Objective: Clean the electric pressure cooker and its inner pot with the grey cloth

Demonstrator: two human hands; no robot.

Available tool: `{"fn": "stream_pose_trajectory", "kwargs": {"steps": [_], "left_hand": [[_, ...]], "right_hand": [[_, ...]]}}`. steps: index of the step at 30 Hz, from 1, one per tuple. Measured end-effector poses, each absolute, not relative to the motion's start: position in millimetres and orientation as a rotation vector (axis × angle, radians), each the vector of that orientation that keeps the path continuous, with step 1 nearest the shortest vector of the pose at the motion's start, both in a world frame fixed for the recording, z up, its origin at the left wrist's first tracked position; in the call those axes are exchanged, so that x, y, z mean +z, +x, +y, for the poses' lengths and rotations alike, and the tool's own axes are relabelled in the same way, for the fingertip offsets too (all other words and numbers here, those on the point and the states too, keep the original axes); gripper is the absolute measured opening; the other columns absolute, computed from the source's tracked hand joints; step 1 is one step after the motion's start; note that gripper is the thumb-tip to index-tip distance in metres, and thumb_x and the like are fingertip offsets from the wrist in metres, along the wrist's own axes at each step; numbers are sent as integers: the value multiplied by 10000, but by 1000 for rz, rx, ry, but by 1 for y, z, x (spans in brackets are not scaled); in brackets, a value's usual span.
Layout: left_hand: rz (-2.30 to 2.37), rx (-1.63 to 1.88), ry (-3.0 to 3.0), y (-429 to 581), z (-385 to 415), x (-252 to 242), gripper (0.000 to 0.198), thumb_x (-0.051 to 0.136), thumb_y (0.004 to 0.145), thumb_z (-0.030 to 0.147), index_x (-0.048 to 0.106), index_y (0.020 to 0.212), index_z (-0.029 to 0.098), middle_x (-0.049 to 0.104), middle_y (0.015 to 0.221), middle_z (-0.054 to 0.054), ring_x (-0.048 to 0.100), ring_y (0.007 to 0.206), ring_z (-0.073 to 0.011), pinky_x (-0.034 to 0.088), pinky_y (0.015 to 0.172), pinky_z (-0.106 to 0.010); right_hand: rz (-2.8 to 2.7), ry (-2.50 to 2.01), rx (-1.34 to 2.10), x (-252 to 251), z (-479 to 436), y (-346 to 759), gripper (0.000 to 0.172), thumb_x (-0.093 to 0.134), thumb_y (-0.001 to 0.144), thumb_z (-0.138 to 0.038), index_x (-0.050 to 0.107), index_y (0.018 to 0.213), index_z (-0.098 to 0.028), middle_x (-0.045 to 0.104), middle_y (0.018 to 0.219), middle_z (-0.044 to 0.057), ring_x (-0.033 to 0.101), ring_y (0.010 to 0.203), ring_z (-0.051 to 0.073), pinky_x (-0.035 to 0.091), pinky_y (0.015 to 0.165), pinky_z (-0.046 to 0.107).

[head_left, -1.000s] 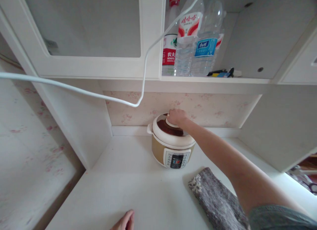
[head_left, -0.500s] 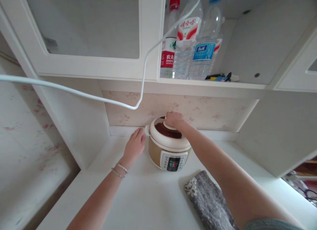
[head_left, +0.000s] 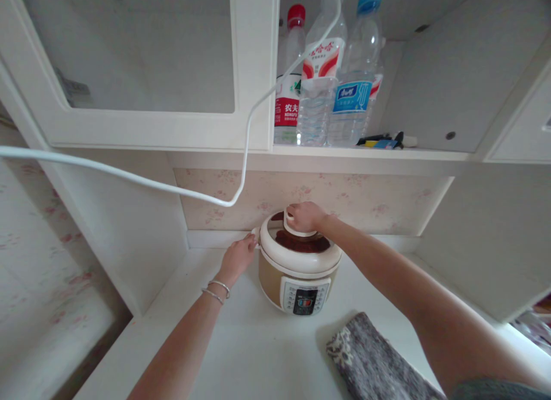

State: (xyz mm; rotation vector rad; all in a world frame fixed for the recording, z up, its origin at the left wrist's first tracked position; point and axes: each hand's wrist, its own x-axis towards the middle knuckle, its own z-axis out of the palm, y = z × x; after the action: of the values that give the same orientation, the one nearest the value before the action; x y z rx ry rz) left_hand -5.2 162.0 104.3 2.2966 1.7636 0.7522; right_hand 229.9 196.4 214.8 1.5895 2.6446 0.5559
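Note:
An electric pressure cooker (head_left: pixel 270 282) with a gold body, cream rim and brown lid top stands on the white counter near the back wall. Its front panel (head_left: pixel 305 296) has a dark display and buttons. My right hand (head_left: pixel 306 216) is closed around the cream handle on top of the lid (head_left: pixel 297 243), which sits on the pot. At the cooker's left side, my left hand (head_left: pixel 236 256) grips the small side handle (head_left: pixel 256 232), its fingertips partly hidden there. Two thin bangles circle my left wrist.
A grey fluffy folded cloth (head_left: pixel 379 360) lies on the counter (head_left: pixel 258 354) at front right. Overhead, a shelf (head_left: pixel 310 150) holds several plastic bottles (head_left: pixel 318 107) and small items (head_left: pixel 383 140). A white cable (head_left: pixel 172 187) hangs across the view, before a glass-panelled cabinet door (head_left: pixel 163 127).
My left hand has moved in onto the cooker's side handle. My right hand stays on the lid handle, and the lid handle seems turned. The view has shifted slightly.

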Motion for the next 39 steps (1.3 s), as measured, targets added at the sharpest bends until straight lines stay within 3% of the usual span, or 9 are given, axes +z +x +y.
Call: {"fn": "stream_pose_trajectory", "kwargs": {"steps": [7, 12, 16, 19, 24, 29, 32, 35, 39], "left_hand": [[1786, 760, 2256, -4, 156, 102, 447, 275, 959, 413, 527, 1287, 242, 509, 1363, -63, 557, 1156, -239, 412, 958, -351], [1847, 689, 2275, -4, 148, 111, 452, 257, 959, 423, 512, 1295, 260, 578, 1290, -90, 591, 1097, -251, 429, 909, -367], [1912, 650, 2346, -4, 134, 120, 397, 292, 959, 371, 551, 1237, 256, 583, 1280, -81, 598, 1067, -217, 434, 887, -327], [1905, 755, 2555, 3, 108, 124, 389, 260, 963, 280, 572, 1180, 197, 559, 1278, -101, 619, 973, -197, 446, 854, -322], [1077, 530, 3135, 41, 36, 114, 290, 342, 924, 200, 614, 1021, 178, 640, 980, -90, 592, 916, -208, 439, 842, -353], [237, 285, 3135, 105, -26, 70, 291, 495, 836, 303, 576, 1111, 253, 588, 1179, -46, 561, 1018, -208, 432, 871, -351], [-31, 253, 3102, 144, -43, 37, 419, 529, 785, 333, 520, 1201, 284, 505, 1321, -18, 493, 1152, -224, 369, 965, -399], [-32, 297, 3074, 174, -45, 13, 503, 510, 793, 372, 439, 1286, 296, 479, 1353, -17, 427, 1236, -239, 317, 1009, -445], [264, 296, 3033, 195, -39, -2, 564, 500, 805, 355, 362, 1348, 288, 592, 1170, -56, 556, 1049, -248, 415, 864, -428]], "right_hand": [[2617, 1641, 569, 214, 190, 228, 403, 350, 911, -432, 583, 1125, -182, 619, 1156, 119, 598, 987, 268, 436, 796, 351], [2594, 1769, 686, 215, 163, 221, 513, 300, 919, -550, 536, 1183, -180, 564, 1223, 132, 516, 1083, 272, 388, 866, 373], [2776, 1642, 851, 214, 125, 230, 455, 304, 947, -468, 465, 1266, -186, 513, 1280, 123, 471, 1113, 265, 336, 908, 380], [2873, 1590, 863, 205, 89, 254, 375, 286, 968, -366, 505, 1216, -189, 534, 1246, 115, 465, 1109, 243, 303, 933, 367], [2962, 1783, 678, 159, 29, 318, 323, 299, 969, -323, 579, 1050, -183, 613, 1064, 97, 526, 987, 197, 342, 899, 325], [2784, 2506, -40, 77, -10, 379, 270, 388, 905, -363, 617, 916, -218, 645, 892, 35, 582, 740, 145, 417, 689, 264], [2361, 3169, -898, 30, -26, 407, 261, 497, 799, -422, 623, 825, -195, 631, 751, 15, 568, 592, 133, 436, 599, 267], [1774, 3568, -1757, -1, -44, 432, 290, 594, 713, -446, 614, 823, -179, 618, 783, 5, 538, 536, 102, 461, 562, 262], [1216, 3807, -2160, -24, -70, 464, 332, 699, 630, -413, 607, 850, -183, 604, 826, -16, 530, 557, 78, 467, 558, 228]]}}
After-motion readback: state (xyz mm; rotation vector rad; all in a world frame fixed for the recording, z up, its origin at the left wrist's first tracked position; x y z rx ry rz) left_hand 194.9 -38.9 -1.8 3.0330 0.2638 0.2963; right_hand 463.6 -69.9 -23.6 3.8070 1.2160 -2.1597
